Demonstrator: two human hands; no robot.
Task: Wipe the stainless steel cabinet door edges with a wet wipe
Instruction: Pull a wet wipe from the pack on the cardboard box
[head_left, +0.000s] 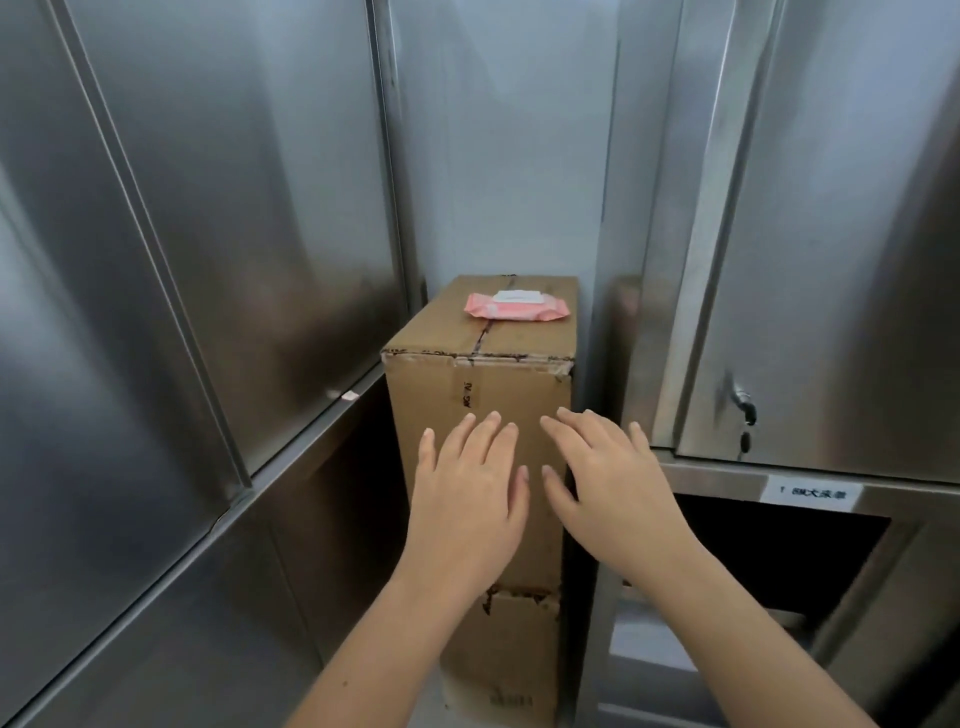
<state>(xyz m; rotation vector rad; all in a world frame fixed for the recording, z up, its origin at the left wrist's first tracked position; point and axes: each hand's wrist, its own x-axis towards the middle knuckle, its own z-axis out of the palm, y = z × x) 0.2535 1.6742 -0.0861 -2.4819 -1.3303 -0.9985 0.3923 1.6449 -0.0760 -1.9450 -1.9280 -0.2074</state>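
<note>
Wet wipe pack (514, 306): lies at far edge of cardboard box (483, 384) top, seemingly unopened. Left hand (467, 499), right hand (613, 488): empty, fingers spread, before box front. Cabinet door (831, 260) edges: wiping judged not begun.
</note>
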